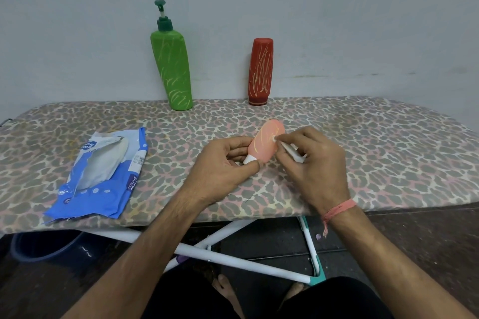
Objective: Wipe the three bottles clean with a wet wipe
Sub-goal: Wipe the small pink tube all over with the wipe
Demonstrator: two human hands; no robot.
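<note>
The left hand (223,163) grips a small pink bottle (265,143) by its white cap end, just above the ironing board (363,137) with its leopard-print cover. The right hand (315,163) pinches a folded wet wipe (291,153) and presses its tip against the bottle's face. Beyond the hands, a green pump bottle (172,67) and a red bottle (260,71) stand against the pale grey wall (363,21). Left of the left hand lies an open blue wipes packet (101,176). Below, white crossed legs (233,259) stand on a dark floor (414,230).

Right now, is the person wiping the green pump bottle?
No, the green pump bottle stands untouched by the wall; the left hand holds the small pink bottle while the right hand rubs it with a wipe.
</note>
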